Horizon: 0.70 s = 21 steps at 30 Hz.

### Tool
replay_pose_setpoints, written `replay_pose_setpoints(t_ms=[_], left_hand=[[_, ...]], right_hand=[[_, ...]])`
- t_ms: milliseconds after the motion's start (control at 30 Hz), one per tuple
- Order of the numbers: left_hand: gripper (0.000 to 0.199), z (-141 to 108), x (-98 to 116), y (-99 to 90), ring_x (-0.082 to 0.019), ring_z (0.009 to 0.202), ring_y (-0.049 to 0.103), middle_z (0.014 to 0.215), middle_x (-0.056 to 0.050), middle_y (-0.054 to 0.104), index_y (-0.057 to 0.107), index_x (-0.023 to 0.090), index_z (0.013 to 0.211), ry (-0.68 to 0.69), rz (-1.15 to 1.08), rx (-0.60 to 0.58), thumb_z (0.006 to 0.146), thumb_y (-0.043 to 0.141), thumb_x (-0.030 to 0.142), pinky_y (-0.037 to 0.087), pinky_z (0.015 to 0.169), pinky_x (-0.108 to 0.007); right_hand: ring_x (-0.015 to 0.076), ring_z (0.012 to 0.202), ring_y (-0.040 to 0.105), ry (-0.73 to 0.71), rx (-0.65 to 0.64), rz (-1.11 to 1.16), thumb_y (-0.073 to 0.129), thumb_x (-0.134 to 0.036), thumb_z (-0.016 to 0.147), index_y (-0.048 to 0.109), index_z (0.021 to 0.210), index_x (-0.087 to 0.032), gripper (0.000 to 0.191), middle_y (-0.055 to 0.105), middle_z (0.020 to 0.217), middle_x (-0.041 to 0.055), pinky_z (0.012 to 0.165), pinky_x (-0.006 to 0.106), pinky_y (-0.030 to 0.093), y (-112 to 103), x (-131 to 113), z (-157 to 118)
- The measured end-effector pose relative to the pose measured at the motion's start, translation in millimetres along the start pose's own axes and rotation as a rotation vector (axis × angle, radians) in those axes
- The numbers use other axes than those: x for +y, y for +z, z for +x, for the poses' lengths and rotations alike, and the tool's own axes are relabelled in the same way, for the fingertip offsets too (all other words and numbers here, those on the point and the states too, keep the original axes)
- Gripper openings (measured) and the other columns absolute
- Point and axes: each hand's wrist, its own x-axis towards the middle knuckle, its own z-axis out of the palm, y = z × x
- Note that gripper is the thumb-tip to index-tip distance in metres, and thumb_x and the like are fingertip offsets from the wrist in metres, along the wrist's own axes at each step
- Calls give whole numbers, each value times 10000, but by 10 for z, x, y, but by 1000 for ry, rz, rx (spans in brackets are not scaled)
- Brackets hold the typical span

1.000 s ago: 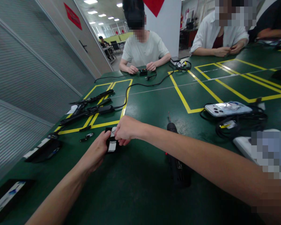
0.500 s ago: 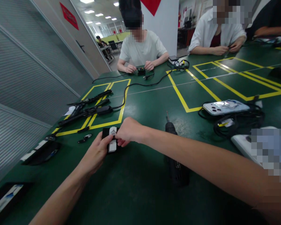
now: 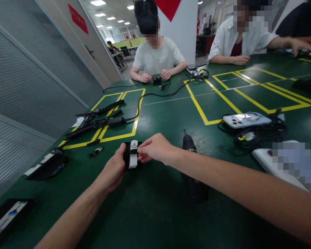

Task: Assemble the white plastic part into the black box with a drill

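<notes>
My left hand (image 3: 115, 167) is closed around a small black block with white parts (image 3: 133, 161) on its upper face, a dark gap crossing between them. The thumb lies along the block's left edge. My right hand (image 3: 157, 149) meets the block from the right, thumb and fingers pinched at its edge near the dark gap. Whatever is between those fingertips is too small to make out. To the right, partly under my right forearm, a black electric screwdriver (image 3: 189, 143) lies on the green table with its bit pointing away.
Black cabled tools (image 3: 101, 121) lie at left by yellow tape, near a small black piece (image 3: 95, 152). Dark trays (image 3: 49, 167) line the left edge. A phone (image 3: 246, 120) rests on coiled cable (image 3: 264, 135) at right. Co-workers sit across the table (image 3: 160, 117).
My left hand and the block have shifted slightly right. My right fingers have drawn back from the block's middle to its right edge, uncovering more white. One co-worker's arm has reached out sideways.
</notes>
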Motion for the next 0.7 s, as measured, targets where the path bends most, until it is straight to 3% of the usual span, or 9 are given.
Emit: replay_pose_setpoints(t_ms=[67, 133, 400, 567, 700], left_hand=[[473, -10, 12, 19, -176, 684, 616, 754, -45, 653, 612, 169, 1022, -41, -24, -64, 809, 452, 560, 464, 586, -258], [461, -13, 14, 30, -168, 710, 620, 794, -38, 659, 589, 183, 1069, -39, -37, -93, 826, 432, 542, 462, 594, -244], [396, 34, -46, 71, -175, 783, 607, 848, -25, 637, 585, 193, 1013, 45, 14, -83, 816, 465, 515, 476, 672, -263], [375, 2, -12, 180, -158, 750, 587, 852, -24, 613, 567, 175, 1022, 99, 35, -196, 776, 563, 458, 465, 643, -245], [248, -48, 30, 311, -114, 643, 547, 767, -2, 586, 577, 181, 960, 115, -132, -255, 777, 565, 349, 446, 589, -217]], right_hand=[[235, 743, 580, -30, 13, 17, 511, 157, 1062, 578, 999, 63, 131, 525, 739, 120, 560, 156, 565, -8, 30, 4], [231, 725, 582, -36, 34, 28, 524, 157, 1056, 588, 970, 63, 143, 525, 731, 119, 443, 88, 514, -15, 51, 5], [227, 697, 585, -63, 36, 32, 543, 162, 1047, 589, 929, 61, 161, 524, 722, 115, 436, 94, 521, -120, 107, -20], [228, 673, 585, -71, 92, 26, 592, 119, 1049, 601, 941, 57, 126, 524, 712, 108, 432, 97, 518, -181, 99, -78], [223, 675, 585, -118, 99, -6, 650, 81, 1032, 617, 924, 47, 118, 524, 702, 98, 430, 88, 506, -184, 15, -156]])
